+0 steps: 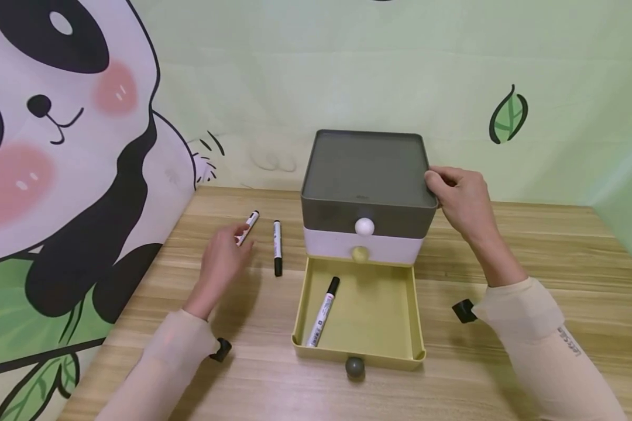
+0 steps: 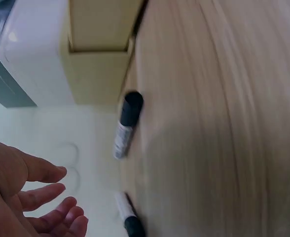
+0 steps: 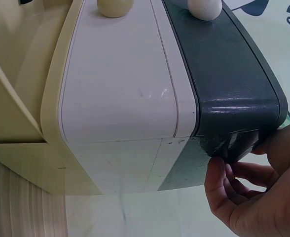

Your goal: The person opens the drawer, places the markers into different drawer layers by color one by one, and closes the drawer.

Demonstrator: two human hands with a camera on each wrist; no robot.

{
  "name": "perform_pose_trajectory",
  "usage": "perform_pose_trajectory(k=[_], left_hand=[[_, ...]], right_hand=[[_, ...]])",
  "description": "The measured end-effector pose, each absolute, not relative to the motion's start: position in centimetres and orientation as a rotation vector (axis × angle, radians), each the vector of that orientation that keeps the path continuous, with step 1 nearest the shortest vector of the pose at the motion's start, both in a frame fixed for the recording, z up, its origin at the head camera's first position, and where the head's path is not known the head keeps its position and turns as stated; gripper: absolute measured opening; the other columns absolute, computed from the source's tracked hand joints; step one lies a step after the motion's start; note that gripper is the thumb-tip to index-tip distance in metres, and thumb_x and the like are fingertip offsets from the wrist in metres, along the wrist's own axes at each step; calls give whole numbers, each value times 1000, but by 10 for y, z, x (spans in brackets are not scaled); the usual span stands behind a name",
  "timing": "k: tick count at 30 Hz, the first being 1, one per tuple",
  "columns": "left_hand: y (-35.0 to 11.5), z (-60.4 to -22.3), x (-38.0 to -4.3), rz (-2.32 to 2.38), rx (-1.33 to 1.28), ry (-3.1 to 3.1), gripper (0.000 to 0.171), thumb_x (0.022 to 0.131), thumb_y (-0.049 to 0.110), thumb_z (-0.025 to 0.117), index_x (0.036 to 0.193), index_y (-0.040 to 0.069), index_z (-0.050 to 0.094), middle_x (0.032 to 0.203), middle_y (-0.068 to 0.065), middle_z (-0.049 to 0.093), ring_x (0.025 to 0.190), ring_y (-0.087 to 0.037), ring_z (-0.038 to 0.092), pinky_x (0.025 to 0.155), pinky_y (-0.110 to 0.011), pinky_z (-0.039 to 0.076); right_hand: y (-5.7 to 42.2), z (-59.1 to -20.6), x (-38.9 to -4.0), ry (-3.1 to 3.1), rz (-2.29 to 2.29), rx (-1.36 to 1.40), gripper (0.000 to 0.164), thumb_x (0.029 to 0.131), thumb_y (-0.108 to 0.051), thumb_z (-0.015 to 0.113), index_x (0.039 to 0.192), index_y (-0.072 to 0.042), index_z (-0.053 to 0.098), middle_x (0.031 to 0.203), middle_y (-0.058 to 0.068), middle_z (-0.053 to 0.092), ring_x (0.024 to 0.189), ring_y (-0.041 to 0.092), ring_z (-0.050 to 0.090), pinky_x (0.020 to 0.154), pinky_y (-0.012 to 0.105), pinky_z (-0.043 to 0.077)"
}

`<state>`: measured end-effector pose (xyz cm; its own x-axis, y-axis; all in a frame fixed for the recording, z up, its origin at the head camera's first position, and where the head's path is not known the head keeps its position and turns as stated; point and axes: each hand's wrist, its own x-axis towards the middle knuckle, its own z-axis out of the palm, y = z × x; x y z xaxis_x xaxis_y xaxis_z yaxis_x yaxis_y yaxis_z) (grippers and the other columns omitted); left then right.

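Observation:
A small desktop drawer box (image 1: 368,169) has a dark grey top tier, a white tier and a yellow bottom drawer (image 1: 368,316), which is pulled out. My right hand (image 1: 460,202) grips the right side of the grey tier, thumb at the top rim; the right wrist view shows its curled fingers (image 3: 221,190) against the side. Over a white marker (image 1: 250,223) at the left, my left hand (image 1: 223,257) hovers with fingers loosely spread, apart from it in the left wrist view. A second marker (image 1: 278,248) lies between that hand and the box. Another black-capped marker (image 1: 322,318) lies inside the drawer.
The wooden table (image 1: 263,380) meets a green printed backdrop (image 1: 242,70) with a large panda at the left. Round knobs stick out in front, a dark one (image 1: 355,367) on the open drawer. Small black pieces (image 1: 464,311) sit by both sleeves.

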<state>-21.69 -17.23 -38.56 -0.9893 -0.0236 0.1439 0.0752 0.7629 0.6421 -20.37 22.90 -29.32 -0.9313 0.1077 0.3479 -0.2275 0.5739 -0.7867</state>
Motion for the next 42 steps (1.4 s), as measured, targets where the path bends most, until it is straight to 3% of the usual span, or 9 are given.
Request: perform_pose_trajectory(k=[20,42], left_hand=[[-190,-406,-264,-1044,47,-2849,42,97,6,61,138,-5,60,130,-29,62,121,-47,55,101,-56,43],[-195,-424,-285,-942,35,-2953,48,91,1,64,138,-6,60,123,-24,69,109,-38,62,93,-49,47]], right_hand=[[228,-294,-206,-2442,1292,105,40,104,-26,55,127,1,72,106,23,72,68,4,60,62,16,50],[229,-295,-206,-2431,1284,110,40,104,-28,55,127,0,72,103,22,72,68,6,60,62,17,50]])
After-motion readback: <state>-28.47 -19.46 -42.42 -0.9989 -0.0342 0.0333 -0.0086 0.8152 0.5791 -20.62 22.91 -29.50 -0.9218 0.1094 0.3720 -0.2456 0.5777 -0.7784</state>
